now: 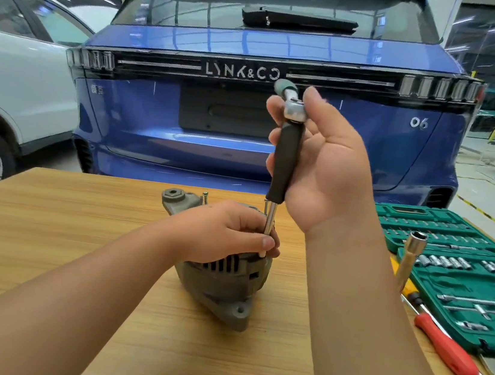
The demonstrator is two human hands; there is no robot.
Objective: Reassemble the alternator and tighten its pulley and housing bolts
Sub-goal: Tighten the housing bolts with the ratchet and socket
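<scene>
A grey alternator (224, 285) lies on the wooden table (77, 228), its mounting lug toward me. A long socket driver (286, 158) with a black grip and a ratchet head on top stands nearly upright on a housing bolt at the alternator's top. My right hand (325, 163) holds the black grip high above the table, fingers wrapped loosely around it. My left hand (227, 232) rests on top of the alternator and pinches the driver's thin metal shaft just above the bolt. The bolt head itself is hidden by my fingers.
An open green socket set case (452, 245) lies at the table's right. A tall silver socket (410, 256) and a red-handled screwdriver (445, 348) lie beside it. A blue car (248, 124) stands right behind the table, a white car (12, 77) to the left.
</scene>
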